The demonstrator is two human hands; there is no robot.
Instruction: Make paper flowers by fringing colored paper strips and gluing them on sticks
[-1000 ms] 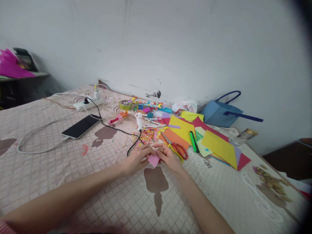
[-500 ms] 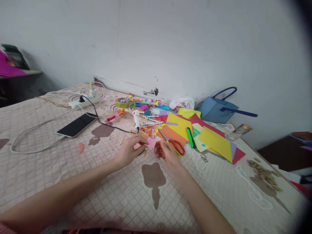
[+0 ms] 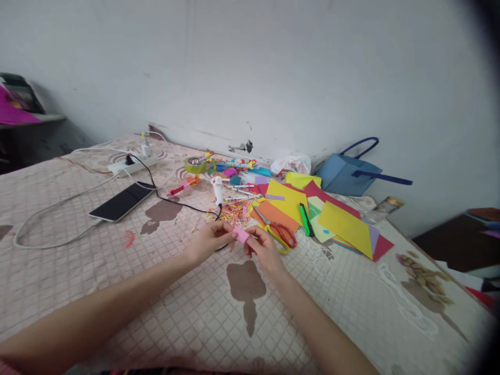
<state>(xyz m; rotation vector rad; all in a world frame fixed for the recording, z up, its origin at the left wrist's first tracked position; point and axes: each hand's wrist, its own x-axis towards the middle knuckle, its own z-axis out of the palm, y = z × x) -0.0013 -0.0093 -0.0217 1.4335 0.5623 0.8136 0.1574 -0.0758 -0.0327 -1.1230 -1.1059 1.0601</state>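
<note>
The right hand [image 3: 268,252] now pinches one end of the pink paper piece [image 3: 241,235]; the left hand [image 3: 208,242] pinches the other, nearer than the glue gun [image 3: 217,192], apparently steadying the paper.

Cabled black-screened device [image 3: 122,201] | white power strip [image 3: 135,166] | blue bag [image 3: 347,175] near wall [image 3: 281,67]

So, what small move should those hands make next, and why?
Perhaps a gentle pinch to crease the pink paper: the left hand and right hand hold it from opposite sides, and neither touches the white glue gun.
</note>
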